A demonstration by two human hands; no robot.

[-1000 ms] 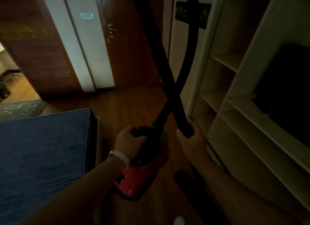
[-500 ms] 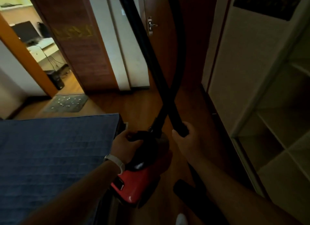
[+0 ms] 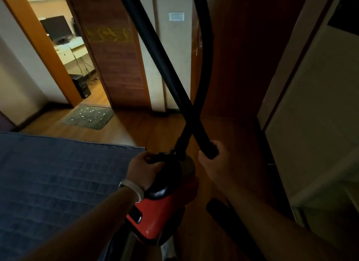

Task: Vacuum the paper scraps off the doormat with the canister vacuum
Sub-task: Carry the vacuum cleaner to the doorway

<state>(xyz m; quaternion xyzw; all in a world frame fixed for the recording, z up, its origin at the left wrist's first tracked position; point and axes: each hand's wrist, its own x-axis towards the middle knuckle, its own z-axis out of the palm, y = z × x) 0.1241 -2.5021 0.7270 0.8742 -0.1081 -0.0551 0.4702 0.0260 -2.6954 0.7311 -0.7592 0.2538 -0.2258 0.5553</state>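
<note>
The canister vacuum [image 3: 161,218] hung clear of the floor at the middle of the view, its red body below a black top. It looked like a compact but fairly weighty rigid shell, best carried by the top handle. That was where the left hand [image 3: 144,172] held it, fingers curled over the handle, wrist straight, and forearm reaching in from seven o'clock. The right hand [image 3: 215,163], just beside it at three o'clock, was wrapped round the lower end of the stiff black wand [image 3: 165,66]. The wand slanted up toward eleven o'clock and crossed the flexible hose [image 3: 204,56], which arced up toward twelve. The hose would likely swing and tug, so a firm grip low on the wand seemed sound. The doormat [image 3: 97,124] lay well apart on the floor at ten o'clock, before an open doorway, with pale paper scraps [image 3: 85,116] scattered on it. A blue-covered bed [image 3: 48,183] filled the eight o'clock side.
</note>
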